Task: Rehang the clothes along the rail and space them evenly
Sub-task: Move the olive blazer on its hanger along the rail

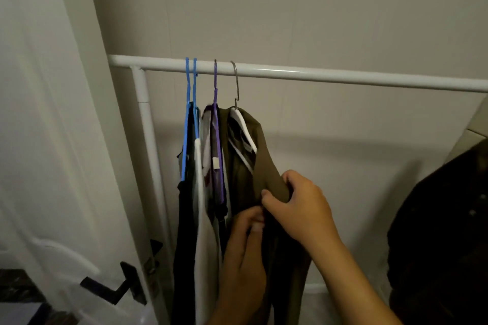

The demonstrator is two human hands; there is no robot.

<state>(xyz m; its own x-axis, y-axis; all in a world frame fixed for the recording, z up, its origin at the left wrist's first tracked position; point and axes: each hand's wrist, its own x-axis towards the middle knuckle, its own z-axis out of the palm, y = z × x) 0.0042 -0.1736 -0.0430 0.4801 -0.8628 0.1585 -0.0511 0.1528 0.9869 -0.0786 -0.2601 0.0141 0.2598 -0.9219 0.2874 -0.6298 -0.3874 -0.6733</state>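
Observation:
A white rail [317,75] runs across the wall on a white post [148,124]. Several garments hang bunched near its left end. Two blue hangers [190,113] carry a black garment [184,232] and a white one [203,232]. A purple hanger [217,145] sits to their right. Rightmost is a white hanger with a metal hook [235,84], bearing an olive-brown garment [253,155]. My right hand [298,203] grips that garment's shoulder. My left hand [245,250] pinches its fabric just below.
A white door [52,140] with a black lever handle [116,285] stands open at the left, close to the post. A dark garment [443,232] hangs at the right edge. The rail to the right of the hangers is bare.

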